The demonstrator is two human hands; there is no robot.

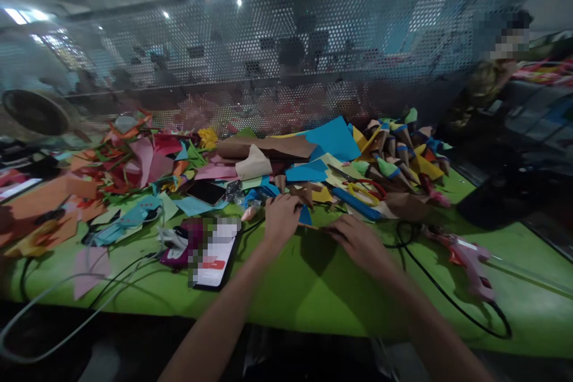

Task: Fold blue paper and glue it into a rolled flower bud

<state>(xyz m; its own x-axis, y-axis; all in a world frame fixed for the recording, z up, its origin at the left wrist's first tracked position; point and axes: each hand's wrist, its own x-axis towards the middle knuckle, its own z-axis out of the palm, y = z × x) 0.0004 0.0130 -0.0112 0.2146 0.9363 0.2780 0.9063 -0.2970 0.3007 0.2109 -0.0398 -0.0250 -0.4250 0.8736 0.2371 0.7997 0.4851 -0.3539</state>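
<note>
Both of my hands rest on the green table [313, 286] at the near edge of a pile of coloured paper. My left hand [281, 216] has its fingers curled down onto a small piece of brown and blue paper [305, 215]. My right hand [356, 239] lies beside it with fingers bent, touching the same thin brown edge. Just beyond the hands lie red-handled scissors [367, 190] and a blue strip [356, 203]. A row of brown paper cones [396, 152] with coloured bands stands at the back right.
A pink glue gun [470, 259] with a black cable [447, 295] lies to the right. A phone [217, 253] and cables lie at the left. Orange, pink and red paper scraps [134, 161] cover the left side. A perforated metal screen [286, 54] backs the table. Another person [496, 83] sits at far right.
</note>
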